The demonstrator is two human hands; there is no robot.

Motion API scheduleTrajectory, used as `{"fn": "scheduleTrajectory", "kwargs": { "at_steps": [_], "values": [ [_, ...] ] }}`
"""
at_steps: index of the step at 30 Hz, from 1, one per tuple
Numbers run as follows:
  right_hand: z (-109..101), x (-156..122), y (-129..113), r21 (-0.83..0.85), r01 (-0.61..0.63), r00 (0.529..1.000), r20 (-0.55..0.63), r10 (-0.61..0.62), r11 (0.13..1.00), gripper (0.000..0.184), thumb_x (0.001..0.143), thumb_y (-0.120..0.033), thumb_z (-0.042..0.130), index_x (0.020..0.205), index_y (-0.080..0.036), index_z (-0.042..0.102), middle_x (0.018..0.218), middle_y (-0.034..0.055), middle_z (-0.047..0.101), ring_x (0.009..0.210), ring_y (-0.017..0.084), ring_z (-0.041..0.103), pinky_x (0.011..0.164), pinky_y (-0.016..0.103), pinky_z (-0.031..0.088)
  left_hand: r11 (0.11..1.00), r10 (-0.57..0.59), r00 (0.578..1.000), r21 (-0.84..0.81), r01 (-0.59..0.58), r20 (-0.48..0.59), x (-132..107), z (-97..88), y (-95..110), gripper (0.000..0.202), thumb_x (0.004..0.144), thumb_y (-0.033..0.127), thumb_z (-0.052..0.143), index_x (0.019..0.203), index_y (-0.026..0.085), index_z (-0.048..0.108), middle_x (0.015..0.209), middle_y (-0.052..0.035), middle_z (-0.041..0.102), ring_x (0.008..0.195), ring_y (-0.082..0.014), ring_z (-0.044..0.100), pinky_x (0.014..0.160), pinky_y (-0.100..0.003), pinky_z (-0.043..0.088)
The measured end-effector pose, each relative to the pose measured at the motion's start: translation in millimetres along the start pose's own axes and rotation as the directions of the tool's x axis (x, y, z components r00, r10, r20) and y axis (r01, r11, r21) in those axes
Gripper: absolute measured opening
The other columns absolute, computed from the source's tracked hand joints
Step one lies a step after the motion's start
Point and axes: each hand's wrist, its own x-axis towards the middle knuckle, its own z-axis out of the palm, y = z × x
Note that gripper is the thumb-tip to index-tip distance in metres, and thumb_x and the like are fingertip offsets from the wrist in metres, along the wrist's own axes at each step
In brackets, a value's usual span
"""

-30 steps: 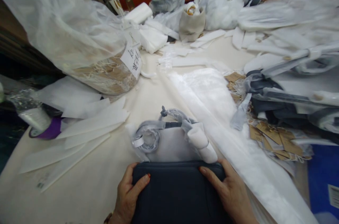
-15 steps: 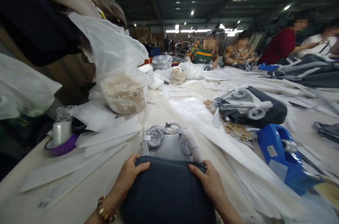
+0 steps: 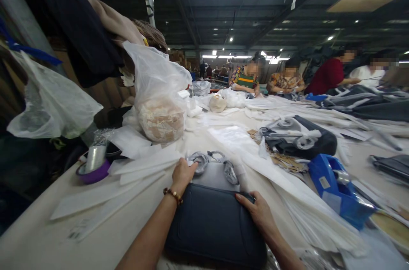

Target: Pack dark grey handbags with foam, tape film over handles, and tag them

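Note:
A dark navy padded bag (image 3: 214, 223) lies in front of me on the table. Its grey back panel (image 3: 217, 175) shows beyond the top edge, with wrapped grey strap coils (image 3: 200, 162) at the far end. My left hand (image 3: 183, 174) is on the left strap coil, its thumb and fingers closed at the coil's edge. My right hand (image 3: 255, 206) grips the upper right corner of the bag, thumb on top and fingers around the far side.
White foam sheets (image 3: 140, 176) lie left and right. A plastic-wrapped bundle (image 3: 162, 121) stands far left, near a purple tape roll (image 3: 96, 172). On the right are a blue tape dispenser (image 3: 338, 189) and another dark bag (image 3: 300, 138). Co-workers (image 3: 284, 80) sit across the table.
My left hand has left the bag's upper left corner and moved forward to the left strap coil. The right hand stays on the bag. The camera view has tilted up.

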Motion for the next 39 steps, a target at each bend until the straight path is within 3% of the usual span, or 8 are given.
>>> {"fn": "scheduleTrajectory", "kwargs": {
  "at_steps": [7,10,12,17,21,26,34,39],
  "values": [
    [1,0,1,0.036,-0.001,1.0,0.013,0.0,0.999,0.042,0.064,-0.059,0.056,0.079,-0.02,0.052,0.068,0.003,0.064,0.072,0.024,0.062,0.065,0.031,0.043,0.99,0.14,0.99,0.027,-0.139,-0.028,-8,3.6,2,0.027,0.088,0.031,0.054,0.102,0.009,0.059,0.095,-0.0116,0.065,0.091,-0.0251,0.063,0.08,-0.04,0.048],
    [1,1,3,0.061,0.003,1.0,0.024,-0.005,0.998,0.044,0.066,-0.06,0.055,0.082,-0.019,0.053,0.07,0.0038,0.065,0.073,0.025,0.063,0.067,0.032,0.045,0.981,0.191,0.967,0.069,-0.182,-0.168,-27,7.0,16,0.043,0.089,0.024,0.045,0.124,0.0,0.044,0.126,-0.0293,0.048,0.124,-0.0394,0.042,0.097,-0.052,0.034],
    [1,1,5,0.076,0.001,1.0,0.022,-0.003,0.997,0.045,0.065,-0.06,0.056,0.083,-0.019,0.054,0.069,0.0041,0.066,0.072,0.025,0.063,0.066,0.032,0.045,0.953,0.304,0.933,0.074,-0.295,-0.193,-44,17.6,32,0.047,0.09,0.021,0.04,0.133,0.003,0.035,0.14,-0.0264,0.035,0.134,-0.0356,0.027,0.106,-0.05,0.022],
    [3,1,10,0.106,0.023,1.0,-0.006,-0.022,0.994,0.041,0.067,-0.057,0.057,0.083,-0.019,0.056,0.072,0.0044,0.067,0.074,0.025,0.063,0.068,0.032,0.045,0.878,0.479,0.877,-0.04,-0.477,0.03,-70,63.2,76,0.029,0.077,0.004,0.043,0.099,0.012,0.06,0.102,-0.0134,0.065,0.098,-0.0227,0.06,0.087,-0.031,0.044],
    [2,2,14,0.119,0.032,0.999,0.01,-0.033,0.992,0.041,0.067,-0.057,0.056,0.083,-0.019,0.057,0.077,0.0066,0.069,0.078,0.027,0.063,0.069,0.033,0.045,0.868,0.494,0.861,-0.113,-0.483,0.117,-72,82.5,92,0.018,0.07,0.013,0.057,0.088,0.013,0.061,0.092,-0.0114,0.066,0.09,-0.0234,0.062,0.075,-0.03,0.048],
    [3,6,18,0.132,0.048,0.998,0.043,-0.054,0.99,0.044,0.065,-0.057,0.052,0.084,-0.018,0.057,0.082,0.0105,0.07,0.083,0.03,0.064,0.069,0.034,0.046,0.775,0.632,0.767,-0.084,-0.626,0.113,-81,84.5,90,0.029,0.081,0.039,0.057,0.09,0.012,0.06,0.098,-0.0156,0.065,0.104,-0.0311,0.056,0.098,-0.052,0.032],
    [3,4,17,0.125,0.043,0.998,0.05,-0.049,0.991,0.039,0.067,-0.056,0.054,0.079,-0.019,0.057,0.075,0.0082,0.069,0.078,0.028,0.064,0.066,0.033,0.046,0.642,0.76,0.643,0.046,-0.766,0.093,-76,72.8,92,0.025,0.085,0.028,0.051,0.096,0.008,0.06,0.094,-0.0181,0.065,0.095,-0.0305,0.057,0.101,-0.053,0.023],
    [3,-1,13,0.13,0.036,0.999,0.024,-0.04,0.991,0.038,0.071,-0.058,0.055,0.079,-0.021,0.056,0.071,0.0041,0.068,0.074,0.025,0.063,0.066,0.031,0.045,0.697,0.715,0.697,0.027,-0.717,0.06,-54,56.6,77,0.028,0.091,0.031,0.044,0.074,0.017,0.062,0.075,-0.0074,0.066,0.08,-0.0224,0.06,0.085,-0.038,0.04]
  ]
}}
